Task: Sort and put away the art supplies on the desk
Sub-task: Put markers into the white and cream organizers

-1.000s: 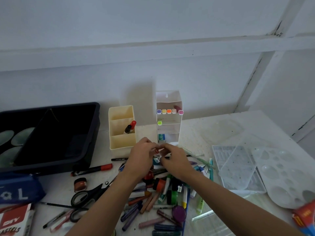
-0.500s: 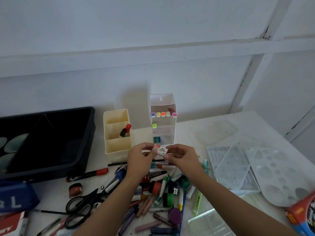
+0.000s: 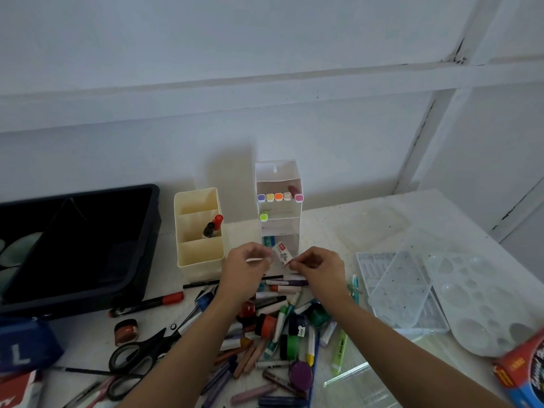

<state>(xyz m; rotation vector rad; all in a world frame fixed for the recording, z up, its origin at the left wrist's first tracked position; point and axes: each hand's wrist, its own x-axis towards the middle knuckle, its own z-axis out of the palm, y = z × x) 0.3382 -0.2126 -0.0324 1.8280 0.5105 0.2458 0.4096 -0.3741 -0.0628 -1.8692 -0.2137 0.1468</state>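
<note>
Head view: small white packet point(image 3: 282, 254) pinched between left hand point(image 3: 245, 270) and right hand point(image 3: 320, 267), fingertips of both curled on its ends. Lies tilted, long axis running from upper left down to lower right, just in front of the lowest compartment of the white tiered organiser point(image 3: 278, 173) (a blue-green box point(image 3: 268, 241) already inside). Seems equally near to both hands. Below, heap of markers and pastels point(image 3: 282, 319); cream organiser point(image 3: 197, 256) to the left, well apart. Nothing visible between packet and compartment.
</note>
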